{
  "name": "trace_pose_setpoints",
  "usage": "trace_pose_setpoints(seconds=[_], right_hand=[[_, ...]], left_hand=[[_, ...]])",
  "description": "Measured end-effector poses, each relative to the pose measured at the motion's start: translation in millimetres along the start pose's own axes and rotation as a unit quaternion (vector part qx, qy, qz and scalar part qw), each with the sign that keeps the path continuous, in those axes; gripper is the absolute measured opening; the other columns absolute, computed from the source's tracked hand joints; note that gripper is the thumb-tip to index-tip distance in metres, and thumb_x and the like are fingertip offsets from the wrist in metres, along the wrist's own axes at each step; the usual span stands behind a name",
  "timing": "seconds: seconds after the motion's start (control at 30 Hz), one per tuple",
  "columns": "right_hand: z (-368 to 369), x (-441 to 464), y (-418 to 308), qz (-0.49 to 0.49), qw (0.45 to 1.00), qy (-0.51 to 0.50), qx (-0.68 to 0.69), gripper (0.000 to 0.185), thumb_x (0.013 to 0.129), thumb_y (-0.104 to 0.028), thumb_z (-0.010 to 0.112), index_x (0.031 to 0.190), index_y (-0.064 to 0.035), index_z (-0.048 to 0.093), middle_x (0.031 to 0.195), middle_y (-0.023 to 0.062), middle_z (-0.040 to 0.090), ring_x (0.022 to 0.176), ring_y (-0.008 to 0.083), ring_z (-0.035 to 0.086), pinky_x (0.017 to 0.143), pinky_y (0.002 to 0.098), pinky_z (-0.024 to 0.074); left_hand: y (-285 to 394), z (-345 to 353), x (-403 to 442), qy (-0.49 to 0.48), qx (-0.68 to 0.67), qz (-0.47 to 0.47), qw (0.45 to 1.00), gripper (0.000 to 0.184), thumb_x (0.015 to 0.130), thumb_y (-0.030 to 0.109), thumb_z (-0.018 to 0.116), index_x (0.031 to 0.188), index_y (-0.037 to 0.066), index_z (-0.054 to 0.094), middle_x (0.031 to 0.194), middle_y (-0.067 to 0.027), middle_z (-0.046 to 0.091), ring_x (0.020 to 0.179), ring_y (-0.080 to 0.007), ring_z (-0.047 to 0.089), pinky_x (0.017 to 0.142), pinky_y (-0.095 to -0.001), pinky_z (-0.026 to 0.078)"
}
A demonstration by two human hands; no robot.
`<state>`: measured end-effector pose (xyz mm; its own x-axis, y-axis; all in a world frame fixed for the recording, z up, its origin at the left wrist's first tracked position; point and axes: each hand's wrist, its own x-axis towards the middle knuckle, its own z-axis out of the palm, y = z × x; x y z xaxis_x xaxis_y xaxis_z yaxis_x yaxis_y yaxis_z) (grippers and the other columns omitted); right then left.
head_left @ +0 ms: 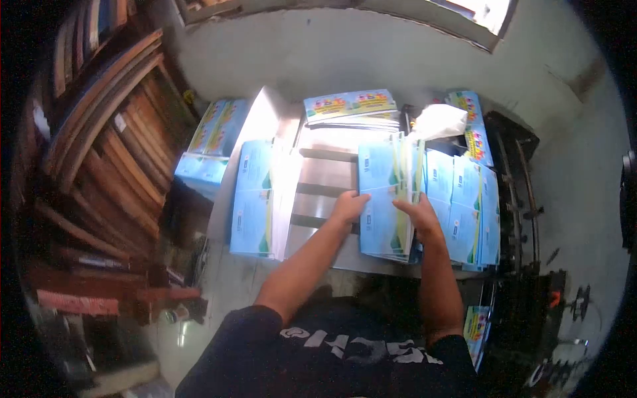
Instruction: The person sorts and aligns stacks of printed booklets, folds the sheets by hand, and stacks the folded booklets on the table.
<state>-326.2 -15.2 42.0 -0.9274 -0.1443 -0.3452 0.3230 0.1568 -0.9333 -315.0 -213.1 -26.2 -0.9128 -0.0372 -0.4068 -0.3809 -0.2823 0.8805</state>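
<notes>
Between my two hands stands a stack of light-blue printed sheets (381, 166) with green and yellow edging. My left hand (350, 207) grips its left side, fingers partly hidden. On the right side my right hand (421, 215) holds the same stack, its thumb over the front face. Close by on the right are more blue printed sheets (468, 205), overlapping in piles. Further left another blue printed stack (252, 199) sits beside a pale white panel (262, 123).
A metal table (322, 179) with dark slots lies under the stacks. Behind it is a pile of colourful printed sheets (352, 104). Blue bundles (206, 166) stand at the left, near wooden frames (119, 146). Dark machine rails (521, 192) run along the right; a white crumpled sheet (441, 121) lies at the back.
</notes>
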Motion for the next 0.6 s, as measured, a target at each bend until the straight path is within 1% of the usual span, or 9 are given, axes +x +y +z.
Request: trace_pose_setpoints(seconds=[0.03, 0.1, 0.17, 0.27, 0.3, 0.33, 0.4, 0.53, 0.6], right_hand=[[-0.5, -2.4, -5.6, 0.001, 0.999, -0.045, 0.025, 0.067, 0.079, -0.019, 0.075, 0.132, 0.003, 0.041, 0.116, 0.0177, 0.059, 0.104, 0.0283, 0.059, 0.091, 0.0398, 0.0471], [-0.8, -14.6, -26.0, 0.034, 0.993, -0.091, 0.062, 0.052, 0.081, -0.008, 0.067, 0.127, 0.0035, 0.047, 0.116, 0.0153, 0.059, 0.102, 0.0275, 0.059, 0.09, 0.0392, 0.0466], [-8.6, -9.8, -19.5, 0.045, 0.989, -0.11, 0.085, 0.051, 0.082, -0.008, 0.067, 0.127, 0.0033, 0.047, 0.115, 0.0153, 0.06, 0.101, 0.0271, 0.059, 0.09, 0.0396, 0.0467], [-27.0, 3.0, 4.0, 0.063, 0.983, -0.141, 0.101, 0.049, 0.083, -0.007, 0.065, 0.128, 0.0027, 0.047, 0.113, 0.0144, 0.06, 0.1, 0.0261, 0.059, 0.087, 0.0393, 0.0483], [-30.3, 5.8, 5.3, 0.071, 0.977, -0.148, 0.136, 0.048, 0.084, -0.007, 0.064, 0.127, 0.0025, 0.048, 0.113, 0.014, 0.06, 0.099, 0.0259, 0.06, 0.086, 0.039, 0.0488], [-31.6, 5.9, 7.7, 0.085, 0.969, -0.15, 0.174, 0.046, 0.085, -0.007, 0.063, 0.127, 0.0023, 0.048, 0.112, 0.0136, 0.06, 0.099, 0.0257, 0.06, 0.085, 0.0386, 0.0494], [-28.9, 2.4, 6.1, 0.111, 0.964, -0.155, 0.188, 0.042, 0.088, -0.009, 0.061, 0.126, 0.002, 0.048, 0.113, 0.0139, 0.06, 0.099, 0.0257, 0.06, 0.085, 0.0392, 0.0501], [-30.6, -3.0, -3.6, 0.127, 0.947, -0.156, 0.251, 0.038, 0.092, -0.01, 0.058, 0.126, 0.0022, 0.048, 0.114, 0.0145, 0.06, 0.1, 0.026, 0.06, 0.087, 0.0403, 0.0502], [-31.4, -3.3, -4.8, 0.133, 0.944, -0.163, 0.254, 0.037, 0.092, -0.01, 0.057, 0.126, 0.0025, 0.047, 0.114, 0.0146, 0.059, 0.1, 0.0262, 0.06, 0.088, 0.0404, 0.0501]], left_hand=[[5.9, 4.4, -3.0, -0.022, -0.003, -0.011, 1.0, 0.029, 0.086, 0.017, 0.066, 0.104, -0.005, 0.06, 0.086, -0.0098, 0.066, 0.068, -0.0134, 0.061, 0.058, -0.029, 0.049], [17.4, 20.1, -16.5, 0.023, 0.003, 0.004, 1.0, 0.031, 0.085, 0.014, 0.067, 0.107, -0.005, 0.057, 0.089, -0.0107, 0.065, 0.072, -0.0141, 0.062, 0.061, -0.0295, 0.05], [17.1, 32.5, -19.4, 0.055, 0.016, 0.013, 0.998, 0.04, 0.084, 0.012, 0.069, 0.114, -0.005, 0.048, 0.096, -0.0139, 0.064, 0.082, -0.0167, 0.063, 0.067, -0.0305, 0.052], [11.5, 39.0, -14.1, 0.025, -0.018, 0.035, 0.999, 0.038, 0.085, 0.011, 0.067, 0.114, -0.005, 0.05, 0.097, -0.0138, 0.064, 0.081, -0.0168, 0.063, 0.069, -0.03, 0.052], [7.5, 42.0, -11.1, 0.032, 0.013, 0.057, 0.998, 0.036, 0.088, 0.014, 0.064, 0.116, -0.004, 0.052, 0.099, -0.0122, 0.065, 0.082, -0.0161, 0.063, 0.071, -0.0296, 0.053], [10.0, 41.9, -12.5, 0.062, 0.009, 0.056, 0.996, 0.036, 0.088, 0.014, 0.064, 0.116, -0.004, 0.052, 0.099, -0.0122, 0.065, 0.082, -0.0161, 0.063, 0.071, -0.0296, 0.053], [14.4, 40.1, -15.6, 0.041, 0.075, 0.006, 0.996, 0.032, 0.092, 0.016, 0.059, 0.118, -0.003, 0.053, 0.101, -0.0104, 0.065, 0.085, -0.0147, 0.063, 0.074, -0.0292, 0.053], [13.9, 42.1, -18.7, 0.015, -0.03, 0.003, 0.999, 0.029, 0.097, 0.018, 0.054, 0.119, -0.001, 0.053, 0.101, -0.009, 0.065, 0.086, -0.0131, 0.063, 0.075, -0.0284, 0.053], [14.4, 42.9, -20.2, 0.018, -0.025, 0.01, 0.999, 0.033, 0.096, 0.02, 0.055, 0.12, -0.002, 0.053, 0.102, -0.0098, 0.065, 0.086, -0.0139, 0.064, 0.076, -0.0289, 0.053]])
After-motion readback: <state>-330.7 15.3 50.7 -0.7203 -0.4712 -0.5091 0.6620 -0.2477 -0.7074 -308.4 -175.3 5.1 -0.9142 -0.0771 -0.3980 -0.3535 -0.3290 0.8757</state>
